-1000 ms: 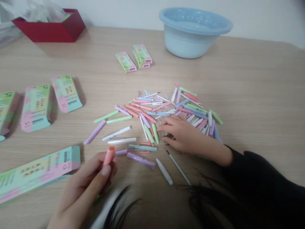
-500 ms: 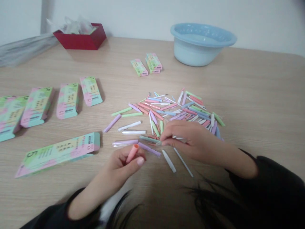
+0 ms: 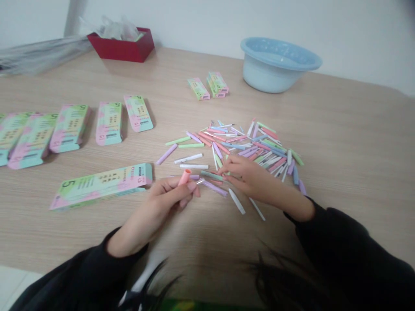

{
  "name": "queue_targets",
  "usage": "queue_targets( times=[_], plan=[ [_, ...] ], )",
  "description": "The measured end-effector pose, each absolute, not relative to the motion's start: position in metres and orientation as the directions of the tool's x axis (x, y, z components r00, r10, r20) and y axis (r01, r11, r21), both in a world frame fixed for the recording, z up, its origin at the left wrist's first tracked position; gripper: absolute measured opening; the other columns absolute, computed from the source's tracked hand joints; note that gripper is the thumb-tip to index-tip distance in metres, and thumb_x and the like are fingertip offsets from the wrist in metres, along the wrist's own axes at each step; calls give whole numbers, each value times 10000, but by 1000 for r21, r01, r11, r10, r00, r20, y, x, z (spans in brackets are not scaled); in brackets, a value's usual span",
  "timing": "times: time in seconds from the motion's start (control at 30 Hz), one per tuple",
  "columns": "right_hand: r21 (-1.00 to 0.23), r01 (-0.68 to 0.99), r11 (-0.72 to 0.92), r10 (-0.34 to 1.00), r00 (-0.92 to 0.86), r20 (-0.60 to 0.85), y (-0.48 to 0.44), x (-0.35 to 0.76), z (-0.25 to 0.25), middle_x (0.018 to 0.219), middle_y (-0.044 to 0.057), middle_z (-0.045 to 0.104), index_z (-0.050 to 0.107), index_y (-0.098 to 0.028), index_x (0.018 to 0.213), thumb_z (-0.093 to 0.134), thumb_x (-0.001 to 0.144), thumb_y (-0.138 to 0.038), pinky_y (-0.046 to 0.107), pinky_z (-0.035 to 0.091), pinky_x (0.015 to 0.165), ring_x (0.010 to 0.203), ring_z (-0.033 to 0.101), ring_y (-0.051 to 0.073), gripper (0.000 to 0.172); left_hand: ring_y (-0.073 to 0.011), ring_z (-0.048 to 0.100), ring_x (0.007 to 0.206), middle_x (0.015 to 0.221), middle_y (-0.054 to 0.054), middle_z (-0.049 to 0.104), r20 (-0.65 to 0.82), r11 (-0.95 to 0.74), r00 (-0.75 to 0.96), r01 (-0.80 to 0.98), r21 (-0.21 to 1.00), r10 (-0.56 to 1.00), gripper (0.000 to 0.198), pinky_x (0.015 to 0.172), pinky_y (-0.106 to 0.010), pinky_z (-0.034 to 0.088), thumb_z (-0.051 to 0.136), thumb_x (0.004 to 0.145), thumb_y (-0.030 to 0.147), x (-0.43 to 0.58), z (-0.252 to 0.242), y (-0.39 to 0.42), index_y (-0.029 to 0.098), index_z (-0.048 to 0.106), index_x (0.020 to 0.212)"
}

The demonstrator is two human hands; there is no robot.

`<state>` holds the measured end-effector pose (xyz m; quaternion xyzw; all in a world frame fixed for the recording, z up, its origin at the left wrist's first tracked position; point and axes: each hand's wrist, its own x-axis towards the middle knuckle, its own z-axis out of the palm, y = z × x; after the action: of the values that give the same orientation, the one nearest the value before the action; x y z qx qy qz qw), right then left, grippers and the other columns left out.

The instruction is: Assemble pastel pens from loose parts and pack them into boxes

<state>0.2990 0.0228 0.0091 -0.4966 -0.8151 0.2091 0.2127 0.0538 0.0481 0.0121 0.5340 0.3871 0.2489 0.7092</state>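
My left hand (image 3: 171, 192) is closed around a coral-pink tube (image 3: 184, 177), whose open round end points up. By its thumb tip is a small clear piece (image 3: 200, 182); I cannot tell whether it is held. My right hand (image 3: 251, 175) reaches to the near side of a pile of pastel tubes and thin sticks (image 3: 256, 149). Its fingertips pinch the end of a pale green tube (image 3: 211, 175) lying on the table. Just below are a purple tube (image 3: 214, 188), a white tapered piece (image 3: 236, 201) and a thin white stick (image 3: 257, 209).
An opened flat carton (image 3: 103, 185) lies left of my left hand. Several similar cartons (image 3: 108, 123) stand in a row behind it. Three small boxes (image 3: 199, 89), a light blue basin (image 3: 272, 77) and a red tray (image 3: 119, 51) with clear plastic are at the back.
The view has shifted, so the table items appear slightly right. A small clear piece now shows by my left thumb. My right hand stays at the green tube; my left still holds the coral tube.
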Motion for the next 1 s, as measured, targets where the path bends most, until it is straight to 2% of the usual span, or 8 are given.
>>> queue_targets(
  times=[0.13, 0.3, 0.47, 0.67, 0.83, 1.0],
  plan=[
    [-385, 820, 424, 902, -419, 102, 20, 295, -18, 967, 108, 649, 740, -142, 904, 567, 938, -123, 362, 434, 825, 922, 588, 233, 177, -82, 281, 480, 509, 48, 443, -278, 328, 574, 17, 945, 770, 317, 482, -262, 154, 681, 878, 425, 45, 9, 51, 147, 694, 727],
    [-328, 860, 390, 918, -389, 71, 22, 283, -30, 977, 121, 643, 725, -125, 888, 573, 948, -152, 343, 433, 808, 892, 591, 223, 165, -87, 305, 493, 526, 42, 451, -242, 254, 546, 56, 966, 802, 321, 506, -267, 163, 668, 878, 426, 45, 8, 49, 145, 687, 726],
    [-253, 884, 392, 920, -382, 92, 21, 280, -14, 991, 149, 665, 697, -116, 889, 525, 974, -161, 399, 428, 838, 929, 597, 271, 197, -86, 291, 496, 530, 49, 428, -237, 236, 542, 72, 969, 806, 318, 496, -262, 160, 684, 851, 424, 48, 9, 49, 148, 647, 697],
    [-598, 715, 363, 932, -296, 212, -2, 281, 25, 873, 42, 677, 623, -178, 945, 515, 986, -126, 290, 442, 734, 810, 614, 174, 126, -93, 305, 515, 555, 53, 413, -227, 194, 613, 122, 974, 757, 379, 508, -259, 204, 642, 888, 428, 50, 10, 47, 172, 538, 628],
    [-643, 632, 433, 901, -289, 322, -16, 273, 26, 951, 38, 691, 616, -204, 954, 514, 1006, -117, 294, 451, 787, 877, 620, 166, 143, -95, 295, 537, 568, 65, 389, -185, 107, 667, 157, 982, 722, 413, 543, -271, 225, 585, 942, 408, 53, 8, 44, 180, 494, 610],
    [-649, 621, 438, 894, -229, 385, -19, 274, 23, 895, 17, 688, 632, -197, 931, 568, 982, -116, 278, 453, 750, 830, 624, 152, 116, -102, 326, 558, 574, 61, 417, -196, 113, 701, 164, 980, 686, 408, 571, -281, 248, 569, 945, 434, 55, 4, 45, 179, 511, 632]
  ],
)
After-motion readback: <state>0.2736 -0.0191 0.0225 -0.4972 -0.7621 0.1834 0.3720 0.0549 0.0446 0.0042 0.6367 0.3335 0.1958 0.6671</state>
